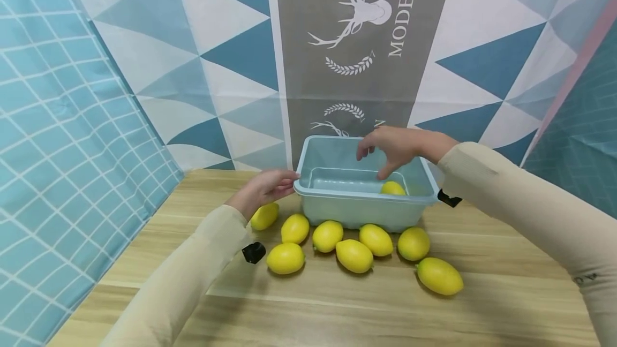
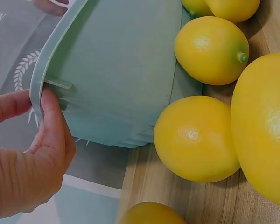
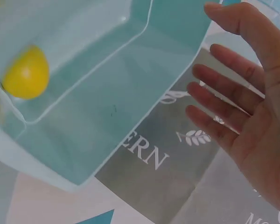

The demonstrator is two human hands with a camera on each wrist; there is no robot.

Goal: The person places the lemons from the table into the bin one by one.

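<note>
A pale blue-green plastic bin (image 1: pixel 356 213) stands at the back of the table with one lemon (image 1: pixel 392 188) inside, at its right end. My left hand (image 1: pixel 271 186) pinches the bin's left rim; in the left wrist view the thumb and fingers (image 2: pixel 51 116) sit on either side of that rim. Above the bin hovers my right hand (image 1: pixel 392 146), fingers spread and holding nothing. The right wrist view shows its loose fingers (image 3: pixel 228 95) apart from the rim, and the lemon (image 3: pixel 27 73) lying in the bin's corner.
Several lemons (image 1: pixel 354 256) lie on the wooden table (image 1: pixel 299 315) along the bin's front. Another lemon (image 1: pixel 439 276) rests farther right, and one (image 1: pixel 265 217) is partly hidden by my left wrist. A patterned cloth (image 1: pixel 231 68) hangs behind the bin.
</note>
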